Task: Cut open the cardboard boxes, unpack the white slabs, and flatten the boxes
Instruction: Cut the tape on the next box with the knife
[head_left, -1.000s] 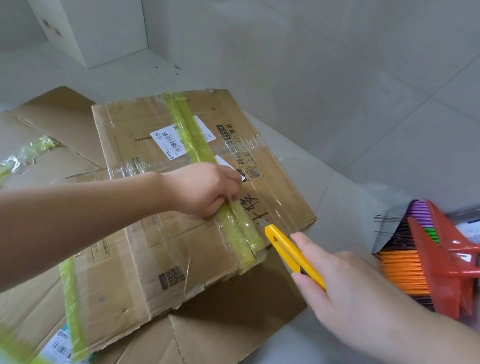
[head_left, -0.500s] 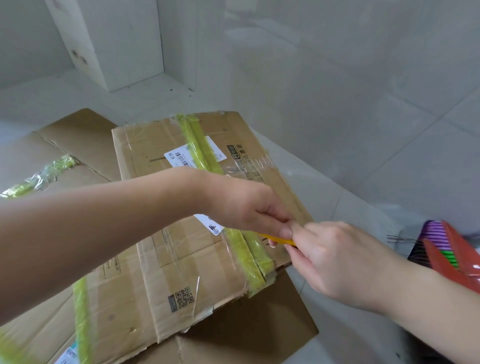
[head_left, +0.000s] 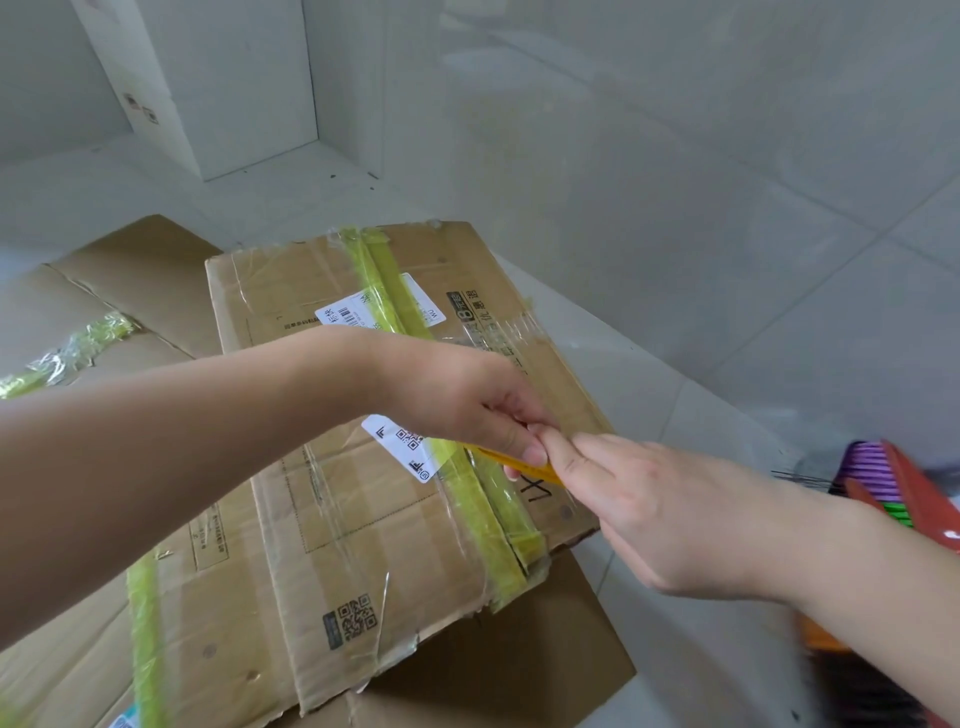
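A flat cardboard box (head_left: 363, 545) bound with yellow-green tape and clear film lies on the floor in front of me. Both hands meet over its right part. My right hand (head_left: 670, 514) grips a yellow box cutter (head_left: 524, 463), of which only a short piece shows between the fingers. My left hand (head_left: 457, 395) reaches across the box and pinches the front end of the same cutter with thumb and fingertips. No white slab is in sight.
Flattened cardboard (head_left: 104, 291) lies under and to the left of the box, with a crumpled strip of tape (head_left: 72, 351) on it. A red broom with coloured bristles (head_left: 893, 488) sits at the right edge. White tiled wall and a white block (head_left: 208, 88) stand behind.
My left hand left the tape strip and moved right onto the cutter. My right hand brought the cutter up and left over the box. The view shifted, so the box sits lower.
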